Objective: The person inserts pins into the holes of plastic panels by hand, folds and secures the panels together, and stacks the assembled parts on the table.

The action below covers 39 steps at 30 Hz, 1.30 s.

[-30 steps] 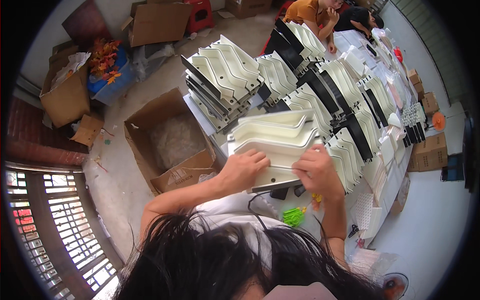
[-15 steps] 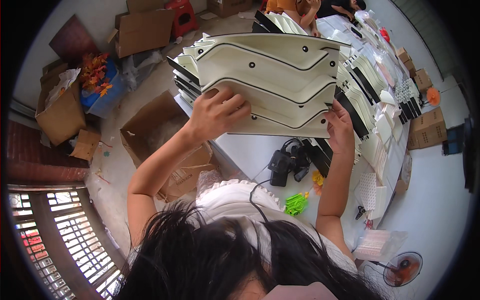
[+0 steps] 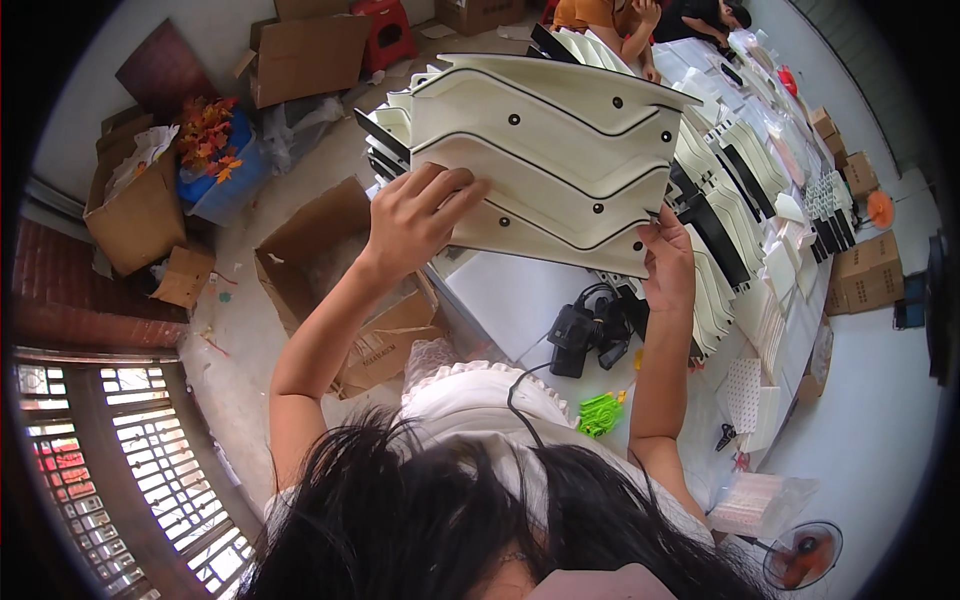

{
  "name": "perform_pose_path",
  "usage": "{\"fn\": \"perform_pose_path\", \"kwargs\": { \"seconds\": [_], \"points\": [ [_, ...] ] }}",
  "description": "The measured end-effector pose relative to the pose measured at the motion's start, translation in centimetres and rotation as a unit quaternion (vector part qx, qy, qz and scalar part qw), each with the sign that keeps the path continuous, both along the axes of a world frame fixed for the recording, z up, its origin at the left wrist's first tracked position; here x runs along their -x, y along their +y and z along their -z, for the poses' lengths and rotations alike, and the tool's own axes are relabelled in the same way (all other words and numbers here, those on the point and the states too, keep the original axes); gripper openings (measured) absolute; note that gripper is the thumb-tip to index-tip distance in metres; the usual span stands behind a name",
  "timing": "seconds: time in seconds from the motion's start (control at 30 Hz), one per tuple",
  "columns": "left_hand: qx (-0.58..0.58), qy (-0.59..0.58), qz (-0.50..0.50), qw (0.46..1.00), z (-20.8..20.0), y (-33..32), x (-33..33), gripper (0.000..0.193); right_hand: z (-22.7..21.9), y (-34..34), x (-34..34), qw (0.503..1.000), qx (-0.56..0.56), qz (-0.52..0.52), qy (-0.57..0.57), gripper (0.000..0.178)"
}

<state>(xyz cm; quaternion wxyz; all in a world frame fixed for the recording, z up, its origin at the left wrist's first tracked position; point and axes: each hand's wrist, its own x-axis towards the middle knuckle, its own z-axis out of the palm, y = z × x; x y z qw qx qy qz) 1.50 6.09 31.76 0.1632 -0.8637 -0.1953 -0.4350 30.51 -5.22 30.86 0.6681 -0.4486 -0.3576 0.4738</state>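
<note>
A cream-white moulded panel (image 3: 560,150) with zigzag ridges, black lines and several dark round fittings is tilted up in front of me. My right hand (image 3: 668,262) pinches its lower right corner, thumb on the front face. At the panel's left part is my left hand (image 3: 415,215), fingers bent and drawn together against the front face near a dark spot. What those fingertips hold, if anything, is hidden. Similar panels (image 3: 395,125) are stacked just behind, partly covered by this one.
More cream and black panels (image 3: 720,230) stand in rows along the white table (image 3: 490,300). A black device with a cable (image 3: 570,340) and bright green strips (image 3: 600,412) lie near me. An open carton (image 3: 310,250) is at left. Two people (image 3: 600,25) sit at the far end.
My left hand has shifted slightly in from the panel's left edge. The panel sits a little higher with its tilt slightly altered, and the whole view has moved a bit.
</note>
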Motion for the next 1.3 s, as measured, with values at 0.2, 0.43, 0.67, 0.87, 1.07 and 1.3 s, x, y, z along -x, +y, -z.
{"fn": "perform_pose_path", "kwargs": {
  "seconds": [0.2,0.43,0.67,0.87,1.07,1.3],
  "points": [
    [0.021,-0.023,0.005,0.999,0.2,0.2,0.3,0.030,1.2,-0.2,-0.7,0.999,-0.026,-0.005,0.021,0.035],
    [-0.022,-0.196,-0.030,0.980,-4.5,2.7,1.2,0.028,2.3,-0.4,-1.6,1.000,0.002,0.004,0.023,0.042],
    [0.013,0.043,-0.064,0.997,-8.6,6.1,-2.0,0.021,2.4,-0.5,-0.8,1.000,0.015,0.008,0.014,0.043],
    [0.001,0.074,-0.039,0.996,-8.1,7.6,-3.3,0.010,2.5,-0.5,-0.3,1.000,0.031,0.003,0.006,0.043],
    [0.003,0.060,-0.026,0.998,-7.1,9.0,-3.4,0.011,1.9,0.0,0.8,0.999,0.043,0.005,0.021,0.035],
    [0.042,0.076,-0.014,0.996,-7.2,8.0,-4.6,0.017,2.8,0.5,1.8,0.998,0.059,-0.014,0.023,0.036]
  ]
}}
